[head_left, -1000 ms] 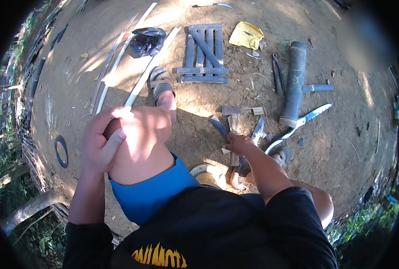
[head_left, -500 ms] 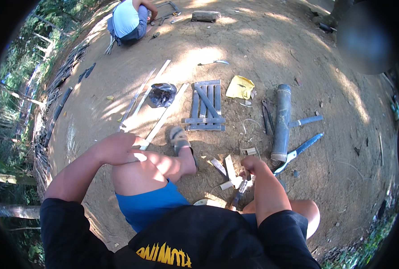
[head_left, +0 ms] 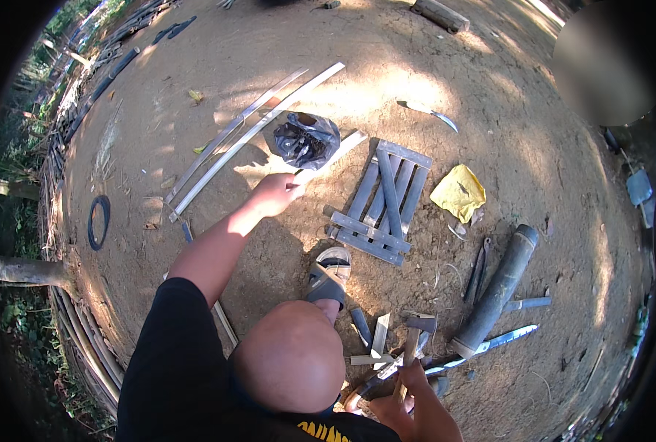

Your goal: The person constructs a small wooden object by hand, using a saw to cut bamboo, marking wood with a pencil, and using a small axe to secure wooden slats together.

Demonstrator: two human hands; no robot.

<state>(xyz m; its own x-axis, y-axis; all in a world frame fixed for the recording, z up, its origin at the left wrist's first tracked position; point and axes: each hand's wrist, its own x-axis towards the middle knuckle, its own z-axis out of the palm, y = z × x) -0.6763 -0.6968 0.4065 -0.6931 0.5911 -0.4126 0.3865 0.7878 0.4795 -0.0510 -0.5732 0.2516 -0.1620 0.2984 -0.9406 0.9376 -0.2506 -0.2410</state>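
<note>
My left hand (head_left: 275, 195) reaches forward over a pale wooden slat (head_left: 346, 151), just below a black plastic bag (head_left: 307, 140). Its fingers are loosely bent and partly apart, and I make out nothing in them. On the right, low in the view, my right hand (head_left: 414, 379) is closed round the wooden handle of a hammer (head_left: 421, 322), whose metal head points away from me. Short wood pieces (head_left: 380, 335) lie beside the hammer. Ahead stands a small slatted wooden frame (head_left: 383, 199), with a loose slat lying diagonally across it.
Two long strips (head_left: 261, 125) lie left of the bag. A curved knife (head_left: 427, 112) and a yellow cloth-like piece (head_left: 458, 193) lie farther out. To the right are pliers-like tongs (head_left: 478, 272), a dark thick tube (head_left: 497, 291) and a long blade (head_left: 504, 338). My sandalled foot (head_left: 329, 276) is near the frame.
My left hand has moved from my knee out toward the bag. The hammer now shows upright in my right hand. The view has shifted, and the other person is almost out of sight.
</note>
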